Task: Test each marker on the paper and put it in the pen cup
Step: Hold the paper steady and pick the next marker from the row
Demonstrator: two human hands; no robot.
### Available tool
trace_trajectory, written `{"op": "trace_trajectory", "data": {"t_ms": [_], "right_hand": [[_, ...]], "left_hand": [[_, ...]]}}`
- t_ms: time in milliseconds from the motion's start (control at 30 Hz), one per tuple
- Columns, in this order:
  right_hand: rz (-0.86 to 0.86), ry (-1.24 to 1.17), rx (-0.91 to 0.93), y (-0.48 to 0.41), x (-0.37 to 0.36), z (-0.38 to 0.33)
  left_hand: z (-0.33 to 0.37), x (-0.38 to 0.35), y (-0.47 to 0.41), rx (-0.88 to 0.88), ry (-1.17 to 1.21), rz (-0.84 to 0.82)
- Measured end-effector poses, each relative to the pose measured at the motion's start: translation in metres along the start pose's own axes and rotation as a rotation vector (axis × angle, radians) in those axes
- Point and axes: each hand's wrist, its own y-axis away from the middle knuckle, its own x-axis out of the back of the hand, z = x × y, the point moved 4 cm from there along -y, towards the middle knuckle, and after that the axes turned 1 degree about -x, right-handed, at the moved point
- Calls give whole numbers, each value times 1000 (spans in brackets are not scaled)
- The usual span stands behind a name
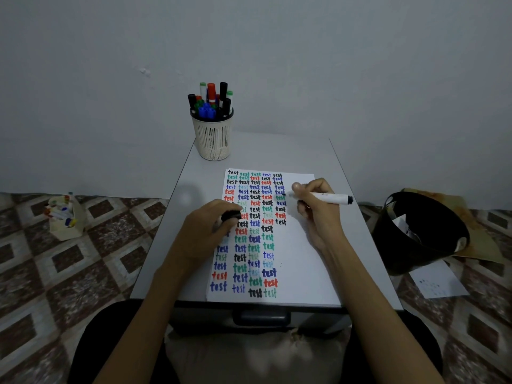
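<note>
R hand (pixel 315 214) has its fingers curled round a marker (pixel 329 197) in a writing grip, thumb and forefinger pinching near the nib end. The marker's long axis runs approx. left-right across the paper (pixel 299 259), lying low and nearly level: dark nib points left and touches the sheet at the right edge of the written block, black tail end sticks out to the right past the hand. Barrel is white w/ small dark print, too small to read. L hand (pixel 205 231) rests on the left part of the paper, fingers curled round a black cap (pixel 231 216). The paper is covered w/ the word "test" over and over, in columns, in black, green, red and blue; some faint, some bold. The sheet lies on a small grey table (pixel 194 189). The pen cup (pixel 213 139), a pale slotted one, stands at the table's far left corner, well apart from the hands, full of capped markers (pixel 210 103) in black, red, green and blue, standing upright. On the floor: a box of pens (pixel 65 217) left, a black bin (pixel 421 231) right.
</note>
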Motion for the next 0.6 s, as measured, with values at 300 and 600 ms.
{"op": "trace_trajectory", "data": {"t_ms": [300, 600], "right_hand": [[-336, 43, -186, 11, -24, 9], [-334, 124, -165, 10, -21, 14]], "left_hand": [[3, 4, 0, -11, 128, 67], [4, 6, 0, -17, 178, 82]]}}
